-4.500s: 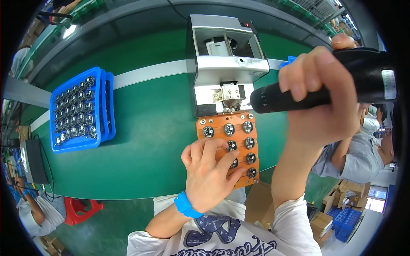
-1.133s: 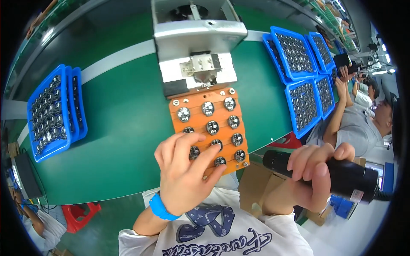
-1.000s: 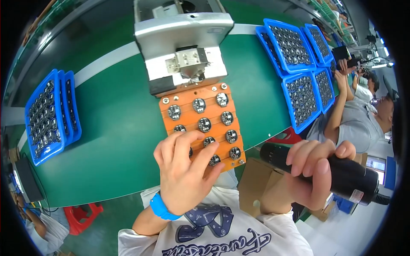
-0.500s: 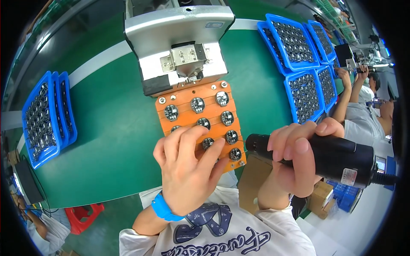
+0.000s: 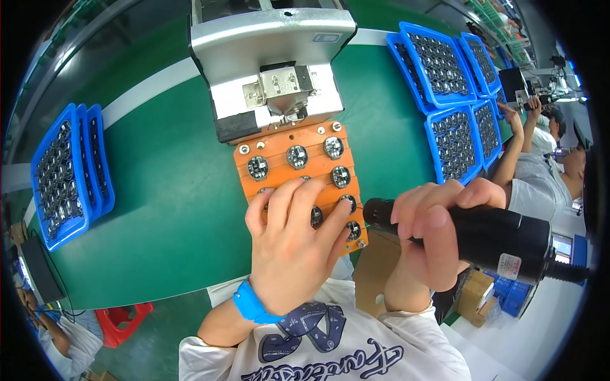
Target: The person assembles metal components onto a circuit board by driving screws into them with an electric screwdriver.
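Note:
An orange fixture block (image 5: 273, 141) lies on the green table, its rows of recesses holding small round black circuit boards (image 5: 297, 156). My left hand (image 5: 293, 244), with a blue band at the wrist, rests over the block's near half. Its fingers are apart; the index fingertip touches a round board at the right side, and several boards are partly hidden beneath. In my right hand (image 5: 438, 238) I grip a black electric screwdriver (image 5: 508, 238) lying nearly level. Its nose points left at the block's right edge, close to my left index fingertip; where the bit ends is unclear.
A silver-grey machine (image 5: 273, 44) stands directly behind the block. Blue trays (image 5: 427, 113) filled with round parts are stacked at right, and more blue trays (image 5: 86, 165) lean at left. Another person (image 5: 540, 171) works at far right. A red stool (image 5: 124, 325) is at lower left.
My left hand has slid right across the block, bringing its index fingertip to the right column of boards. The screwdriver has shifted slightly left, still in my right hand.

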`<state>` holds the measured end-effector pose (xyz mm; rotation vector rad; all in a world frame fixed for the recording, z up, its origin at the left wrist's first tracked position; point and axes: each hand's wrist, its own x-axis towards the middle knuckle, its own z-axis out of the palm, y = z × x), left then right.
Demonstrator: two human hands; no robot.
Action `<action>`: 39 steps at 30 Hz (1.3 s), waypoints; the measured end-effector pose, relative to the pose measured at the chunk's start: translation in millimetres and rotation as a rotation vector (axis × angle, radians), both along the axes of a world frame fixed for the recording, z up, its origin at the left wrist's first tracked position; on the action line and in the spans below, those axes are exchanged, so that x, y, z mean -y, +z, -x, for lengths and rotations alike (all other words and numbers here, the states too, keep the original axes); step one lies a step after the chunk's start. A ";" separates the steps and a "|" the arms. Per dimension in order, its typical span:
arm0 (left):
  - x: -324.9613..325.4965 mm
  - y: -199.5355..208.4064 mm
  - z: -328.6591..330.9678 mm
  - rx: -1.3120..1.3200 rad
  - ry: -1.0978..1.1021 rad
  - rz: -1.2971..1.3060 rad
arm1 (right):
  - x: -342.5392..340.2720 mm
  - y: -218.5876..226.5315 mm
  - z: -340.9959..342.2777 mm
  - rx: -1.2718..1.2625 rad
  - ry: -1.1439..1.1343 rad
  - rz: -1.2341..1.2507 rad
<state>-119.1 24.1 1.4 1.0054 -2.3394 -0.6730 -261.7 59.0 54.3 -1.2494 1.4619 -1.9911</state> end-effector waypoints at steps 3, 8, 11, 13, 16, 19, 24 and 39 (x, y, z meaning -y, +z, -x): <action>2.7 -1.3 3.7 -0.024 -0.010 0.010 | -2.6 -5.2 3.7 -0.035 0.050 0.005; 7.8 -4.9 6.1 -0.071 -0.030 0.003 | -3.7 -10.8 8.3 0.041 0.093 0.047; 8.6 -4.4 7.5 -0.073 -0.024 0.006 | -5.3 -12.4 7.6 0.030 0.101 0.056; 10.3 -3.1 10.1 -0.066 -0.003 0.024 | -3.8 -9.8 6.2 -0.023 0.083 0.053; 10.3 -7.5 10.4 -0.043 0.017 0.018 | 1.0 1.0 9.8 -0.067 0.031 -0.064; 7.8 -7.9 12.6 -0.076 0.011 0.036 | 13.7 43.1 18.1 0.117 0.232 0.208; 5.8 -2.9 4.4 -0.136 0.049 0.023 | 105.7 56.4 4.5 -0.009 0.329 0.285; 12.8 3.3 -34.0 -0.209 0.140 -0.028 | 116.1 60.2 -16.6 -0.120 0.293 0.098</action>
